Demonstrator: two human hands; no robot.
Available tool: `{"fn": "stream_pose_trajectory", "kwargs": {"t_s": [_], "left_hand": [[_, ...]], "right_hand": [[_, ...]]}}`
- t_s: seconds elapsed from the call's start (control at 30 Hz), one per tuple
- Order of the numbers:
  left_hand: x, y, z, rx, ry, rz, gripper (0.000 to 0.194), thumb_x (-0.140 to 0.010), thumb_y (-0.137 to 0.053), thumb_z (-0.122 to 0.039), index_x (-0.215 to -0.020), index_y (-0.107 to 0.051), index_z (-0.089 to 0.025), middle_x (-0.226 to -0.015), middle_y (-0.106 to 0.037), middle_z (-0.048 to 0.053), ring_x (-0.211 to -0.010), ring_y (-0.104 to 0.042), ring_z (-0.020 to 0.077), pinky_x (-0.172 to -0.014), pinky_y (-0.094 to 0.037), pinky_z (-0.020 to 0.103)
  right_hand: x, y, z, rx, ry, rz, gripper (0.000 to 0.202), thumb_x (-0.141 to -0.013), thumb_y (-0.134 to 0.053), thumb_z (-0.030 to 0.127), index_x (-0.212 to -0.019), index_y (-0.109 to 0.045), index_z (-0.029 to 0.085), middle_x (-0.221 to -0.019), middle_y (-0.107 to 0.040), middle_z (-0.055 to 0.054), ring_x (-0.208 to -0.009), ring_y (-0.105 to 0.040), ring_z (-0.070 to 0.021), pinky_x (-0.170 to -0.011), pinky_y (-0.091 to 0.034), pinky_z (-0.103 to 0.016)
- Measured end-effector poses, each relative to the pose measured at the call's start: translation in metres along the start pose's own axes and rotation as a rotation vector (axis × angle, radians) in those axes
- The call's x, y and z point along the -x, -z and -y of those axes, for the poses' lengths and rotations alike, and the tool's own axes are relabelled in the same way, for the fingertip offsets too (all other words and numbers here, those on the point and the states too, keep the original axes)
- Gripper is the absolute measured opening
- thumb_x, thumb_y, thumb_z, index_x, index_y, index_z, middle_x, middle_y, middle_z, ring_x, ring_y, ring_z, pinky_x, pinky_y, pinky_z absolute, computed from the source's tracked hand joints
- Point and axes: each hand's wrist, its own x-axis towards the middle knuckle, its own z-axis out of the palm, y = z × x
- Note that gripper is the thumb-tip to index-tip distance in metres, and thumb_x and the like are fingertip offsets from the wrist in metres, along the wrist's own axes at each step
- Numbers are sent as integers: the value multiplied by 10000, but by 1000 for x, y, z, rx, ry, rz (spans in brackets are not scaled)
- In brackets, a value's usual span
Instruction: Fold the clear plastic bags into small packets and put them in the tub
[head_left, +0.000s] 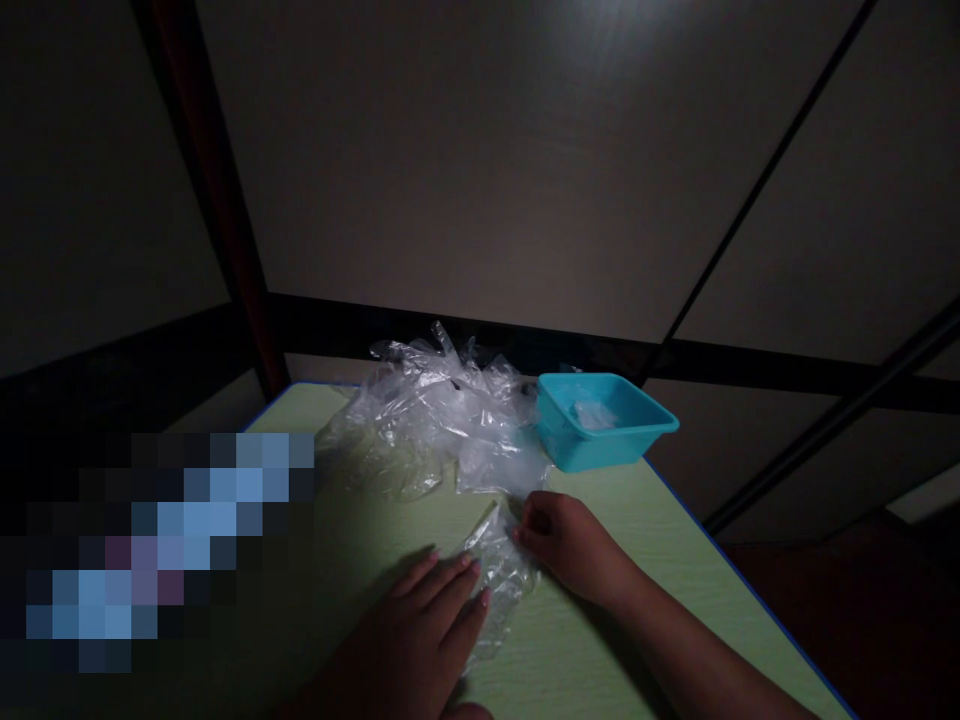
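A clear, crinkled plastic bag (504, 575) lies on the pale green table between my hands. My left hand (424, 625) rests flat with fingers stretched out, its fingertips at the left edge of this bag. At the upper right edge of the same bag, my right hand (566, 540) is closed, thumb and fingers pinched on the plastic. Just beyond sits a loose heap of clear plastic bags (450, 410). To the right of the heap stands a turquoise plastic basket (600, 450) with a small clear packet (595, 414) inside.
The light green table (637, 560) has a blue edge on its right and far left. Behind it rises a panelled wall (480, 180) with a dark band. A pixelated patch covers the lower left of the view.
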Motion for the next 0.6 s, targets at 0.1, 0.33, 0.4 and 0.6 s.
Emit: {"fn": "stream_pose_trajectory", "kwargs": {"t_s": [0.1, 0.33, 0.4, 0.6], "left_hand": [[1, 5, -3, -9, 4, -14, 689, -727, -781, -349, -1319, -523, -110, -1419, -416, 200, -1297, -413, 355, -1067, -316, 548], [-1, 7, -1, -42, -20, 50, 690, -740, -765, -346, -1336, -505, -114, -1419, -402, 201, -1293, -416, 358, -1030, -356, 568], [-2, 7, 0, -51, -19, 52, 665, -754, -750, -343, -1332, -509, -120, -1417, -409, 194, -1294, -418, 349, -1032, -359, 562], [2, 5, -1, -64, -8, -16, 605, -778, -720, -350, -1316, -523, -153, -1411, -436, 165, -1285, -442, 316, -1048, -360, 525]], "right_hand": [[2, 2, 1, -51, 20, 8, 118, -736, -611, 208, -648, -539, 175, -603, -544, 9, -579, -455, -127, -519, -284, -220], [7, 9, 11, -190, 69, 23, 123, -750, -579, 243, -670, -520, 171, -622, -527, 12, -594, -455, -127, -543, -330, -221], [9, 10, 15, -221, 74, 36, 134, -754, -571, 259, -671, -513, 171, -618, -519, 14, -593, -451, -126, -539, -333, -219], [15, 10, 26, -370, 90, 63, 174, -764, -575, 299, -667, -509, 171, -621, -506, 14, -593, -438, -125, -533, -324, -222]]}}
